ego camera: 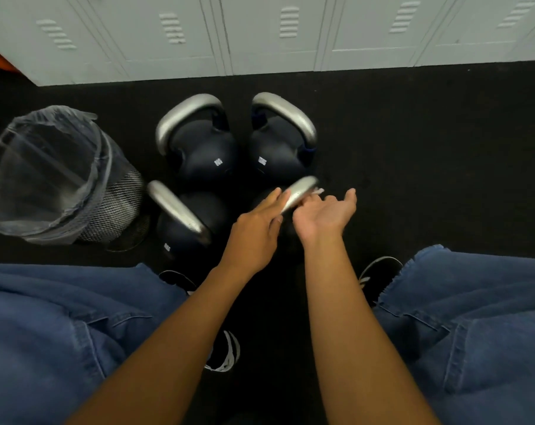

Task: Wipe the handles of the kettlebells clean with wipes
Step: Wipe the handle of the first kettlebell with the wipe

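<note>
The near-right kettlebell's handle (pixel 300 191) is the one being worked: its silver bar shows between the two hands, while the dark body beneath is mostly hidden by them. A scrap of white, most likely the wipe (pixel 316 191), peeks out at the fingertips of the right hand (pixel 324 216), touching the bar. That hand lies palm-up just beside the handle, fingers loosely spread with the thumb out to the side; whether it truly pinches the wipe cannot be told through the blur. The left hand (pixel 257 231) lies back-up on the other side of the bar, fingers (pixel 275 199) straight and resting against the metal, steadying rather than gripping. The step looks like mid-wipe on this fourth handle; the next move probably calls for drawing the wipe along the bar's curve. Both forearms reach forward and down from between the denim-clad knees. Beyond the fingers stand two more kettlebells (pixel 204 148), a third (pixel 186 222) sits left of the left hand, and further left a mesh waste bin (pixel 116 191) with a clear liner, all on black floor before grey lockers (pixel 275 35).
</note>
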`<state>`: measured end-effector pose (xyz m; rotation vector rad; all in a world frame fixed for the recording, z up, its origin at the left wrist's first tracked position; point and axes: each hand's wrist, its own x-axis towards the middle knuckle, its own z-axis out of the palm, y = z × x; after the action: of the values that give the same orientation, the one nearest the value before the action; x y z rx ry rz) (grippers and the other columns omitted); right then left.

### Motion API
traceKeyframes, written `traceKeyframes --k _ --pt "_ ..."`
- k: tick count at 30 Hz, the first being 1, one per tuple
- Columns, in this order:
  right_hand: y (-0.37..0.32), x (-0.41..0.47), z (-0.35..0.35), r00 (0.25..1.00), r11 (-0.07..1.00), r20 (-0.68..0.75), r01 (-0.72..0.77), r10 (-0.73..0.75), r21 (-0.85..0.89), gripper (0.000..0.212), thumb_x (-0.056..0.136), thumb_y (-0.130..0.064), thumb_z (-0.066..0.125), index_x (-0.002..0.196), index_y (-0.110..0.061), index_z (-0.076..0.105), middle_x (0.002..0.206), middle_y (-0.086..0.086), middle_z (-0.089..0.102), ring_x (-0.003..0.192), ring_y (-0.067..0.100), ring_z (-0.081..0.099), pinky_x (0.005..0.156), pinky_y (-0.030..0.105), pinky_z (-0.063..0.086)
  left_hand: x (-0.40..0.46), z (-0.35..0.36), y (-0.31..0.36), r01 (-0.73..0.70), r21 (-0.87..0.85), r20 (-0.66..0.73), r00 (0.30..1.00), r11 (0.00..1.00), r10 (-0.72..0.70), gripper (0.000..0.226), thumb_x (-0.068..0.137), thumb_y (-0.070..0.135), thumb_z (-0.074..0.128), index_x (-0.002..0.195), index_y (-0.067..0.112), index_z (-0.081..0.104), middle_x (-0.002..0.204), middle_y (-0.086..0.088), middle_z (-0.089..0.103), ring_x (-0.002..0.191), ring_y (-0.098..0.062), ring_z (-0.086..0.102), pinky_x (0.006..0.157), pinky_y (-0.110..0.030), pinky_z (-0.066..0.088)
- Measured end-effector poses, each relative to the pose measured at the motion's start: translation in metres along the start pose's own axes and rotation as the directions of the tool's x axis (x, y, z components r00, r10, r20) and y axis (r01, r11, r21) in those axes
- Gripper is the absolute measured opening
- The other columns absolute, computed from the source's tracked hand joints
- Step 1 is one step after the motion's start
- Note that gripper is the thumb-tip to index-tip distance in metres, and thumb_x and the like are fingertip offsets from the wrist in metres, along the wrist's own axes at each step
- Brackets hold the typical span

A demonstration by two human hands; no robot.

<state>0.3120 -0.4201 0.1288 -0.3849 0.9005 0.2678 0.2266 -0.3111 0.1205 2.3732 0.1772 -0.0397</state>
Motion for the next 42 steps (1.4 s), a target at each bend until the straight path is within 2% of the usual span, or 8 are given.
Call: traceKeyframes --k 5,7,10,14,18,29,34,42 --pt "0.027 0.015 -0.005 0.978 0.932 0.063 0.209 -0.199 -0.295 0.065 0.108 -0.050 0.034 0.164 -0.017 0.023 0.169 0.007 0.026 0.157 0.026 0.021 0.126 0.041 0.013 -0.001 -0.004 0.002 -0.001 -0.043 0.028 1.000 0.999 0.002 0.050 0.105 0.010 0.048 0.154 0.020 0.044 0.160 -0.006 0.042 0.147 -0.029 0.040 0.118 -0.047 0.038" --pt "0.029 0.019 -0.010 0.941 0.914 0.176 0.325 -0.288 -0.244 0.058 0.107 -0.025 0.048 0.154 0.006 0.035 0.158 0.023 0.040 0.154 0.039 0.023 0.122 0.025 0.018 -0.002 -0.003 -0.001 0.024 -0.097 0.020 1.000 0.995 -0.022 0.049 0.104 0.010 0.049 0.153 0.017 0.045 0.158 -0.007 0.044 0.147 -0.030 0.040 0.119 -0.048 0.036" --pt "0.037 0.009 -0.010 0.882 0.808 0.111 0.464 -0.457 -0.363 0.050 0.110 -0.028 0.046 0.151 0.000 0.044 0.138 0.002 0.056 0.137 0.014 0.046 0.108 0.019 0.030 -0.003 -0.003 -0.006 0.068 -0.190 -0.030 0.997 0.979 -0.075 0.046 0.103 0.011 0.053 0.149 0.014 0.051 0.153 -0.007 0.050 0.144 -0.024 0.045 0.121 -0.040 0.034" --pt "0.028 0.012 -0.012 0.903 0.735 0.096 0.398 -0.418 -0.549 0.059 0.110 -0.047 0.035 0.157 -0.012 0.039 0.161 0.001 0.043 0.151 0.017 0.036 0.125 0.033 0.023 -0.006 -0.006 -0.007 0.105 -0.285 -0.060 0.990 0.953 -0.127 0.042 0.103 0.014 0.058 0.145 0.014 0.057 0.148 -0.004 0.056 0.139 -0.010 0.048 0.119 -0.017 0.029" --pt "0.034 0.001 -0.019 0.898 0.747 0.148 0.428 -0.414 -0.508 0.056 0.113 -0.043 0.028 0.160 -0.013 0.032 0.166 0.000 0.033 0.153 0.017 0.030 0.123 0.031 0.022 -0.007 -0.011 -0.006 0.125 -0.303 -0.056 0.987 0.945 -0.149 0.040 0.104 0.020 0.058 0.144 0.016 0.058 0.145 0.000 0.059 0.135 -0.006 0.049 0.108 0.000 0.023" --pt "0.025 0.019 -0.027 0.958 0.742 0.080 0.265 -0.275 -0.615 0.069 0.107 -0.061 0.021 0.163 -0.021 0.027 0.169 0.002 0.025 0.156 0.019 0.022 0.126 0.036 0.011 -0.011 -0.016 -0.017 0.263 -0.399 0.102 0.965 0.878 -0.243 0.045 0.102 0.020 0.059 0.145 0.034 0.055 0.149 0.012 0.054 0.132 0.002 0.050 0.113 -0.011 0.030" --pt "0.043 0.006 -0.027 0.928 0.714 0.129 0.353 -0.350 -0.605 0.060 0.112 -0.046 0.024 0.160 -0.010 0.031 0.164 0.003 0.035 0.153 0.019 0.031 0.117 0.025 0.024 -0.012 -0.013 -0.016 0.273 -0.440 0.085 0.961 0.856 -0.263 0.045 0.101 0.019 0.060 0.144 0.033 0.057 0.148 0.011 0.055 0.128 0.011 0.046 0.113 -0.010 0.031" --pt "0.019 0.022 -0.026 0.956 0.764 0.105 0.282 -0.273 -0.580 0.067 0.108 -0.058 0.022 0.162 -0.018 0.029 0.169 0.004 0.025 0.158 0.020 0.018 0.128 0.039 0.006 -0.013 -0.012 -0.017 0.244 -0.416 0.058 0.969 0.876 -0.242 0.044 0.102 0.020 0.059 0.144 0.034 0.056 0.148 0.011 0.055 0.130 0.008 0.045 0.111 -0.009 0.033"
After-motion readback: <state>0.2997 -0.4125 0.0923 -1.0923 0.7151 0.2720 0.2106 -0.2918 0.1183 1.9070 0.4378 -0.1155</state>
